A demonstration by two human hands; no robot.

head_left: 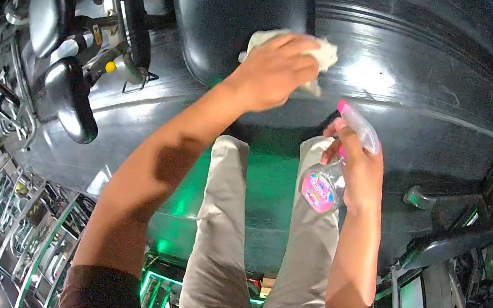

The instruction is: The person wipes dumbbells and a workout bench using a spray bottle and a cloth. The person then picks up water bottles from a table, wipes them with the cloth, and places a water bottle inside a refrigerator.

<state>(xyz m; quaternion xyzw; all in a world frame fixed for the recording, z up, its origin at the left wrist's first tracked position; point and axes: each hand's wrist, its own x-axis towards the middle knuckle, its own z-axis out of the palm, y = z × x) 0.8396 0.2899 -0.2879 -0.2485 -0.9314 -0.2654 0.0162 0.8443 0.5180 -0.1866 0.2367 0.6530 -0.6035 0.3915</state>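
Observation:
My left hand (275,74) is closed on a pale cloth (325,55), whose folds stick out around the fingers. It presses the cloth at the lower right edge of a black padded bench (239,3). My right hand (358,166) grips a clear spray bottle (335,177) by its neck, with the fingers around the trigger. The bottle has a pink nozzle tip and a pink label reading "Rapika". It is held tilted above my right leg, its nozzle pointing up and left. The palm hides part of the bottle.
Smaller black pads (70,98) on a metal gym frame (114,8) stand at the left, with a yellow knob (110,67). Dark, shiny flooring (392,139) lies around the bench. Another black padded piece (450,243) is at the right. Racks (38,230) fill the lower left.

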